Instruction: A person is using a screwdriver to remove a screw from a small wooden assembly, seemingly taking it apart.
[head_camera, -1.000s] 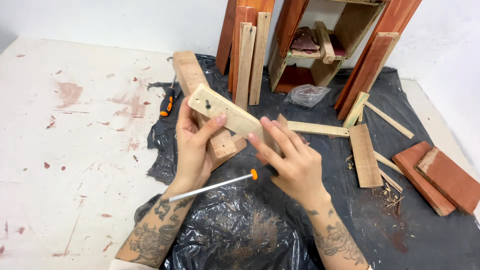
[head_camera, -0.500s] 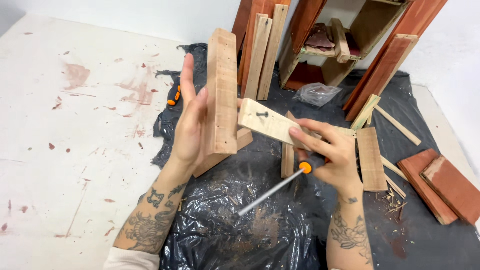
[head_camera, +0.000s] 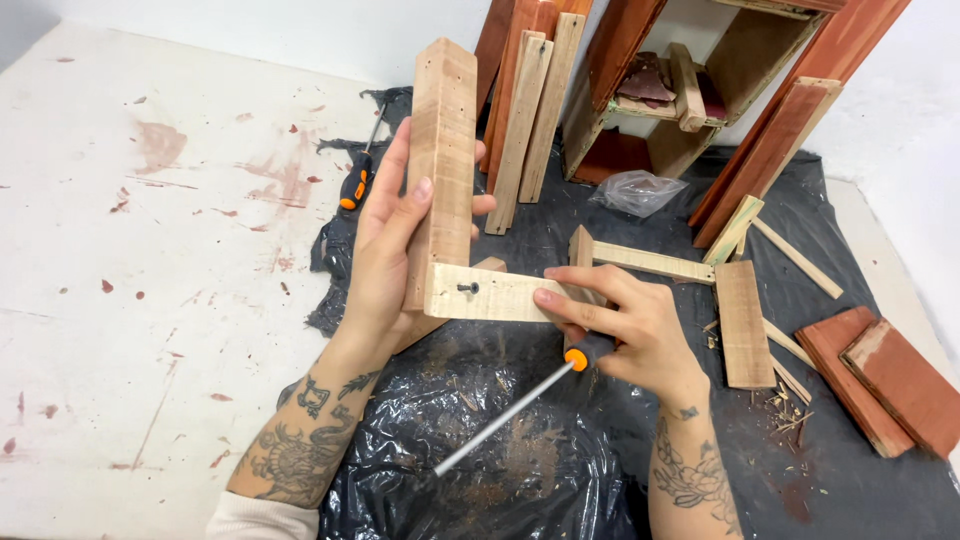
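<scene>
My left hand (head_camera: 385, 255) grips an L-shaped assembly of two pale wooden blocks. The tall block (head_camera: 444, 150) stands upright, and the short block (head_camera: 495, 295) runs to the right from its foot. A dark screw (head_camera: 467, 288) sticks out of the short block near the joint. My right hand (head_camera: 625, 325) pinches the right end of the short block with its fingertips. The same hand holds a screwdriver (head_camera: 520, 405) with an orange and black handle, its metal shaft pointing down-left over the black plastic sheet (head_camera: 480, 440).
A second orange-handled screwdriver (head_camera: 355, 185) lies at the sheet's left edge. Planks (head_camera: 530, 110) and red boards lean against the wall beside a wooden shelf frame (head_camera: 690, 90). Loose strips (head_camera: 745, 320), red boards (head_camera: 885, 375), a clear plastic bag (head_camera: 635, 190) and wood shavings lie to the right.
The wooden assembly has turned from lying tilted to standing upright in my left hand. My right hand moved onto the short block's end, with the screwdriver swung down-left.
</scene>
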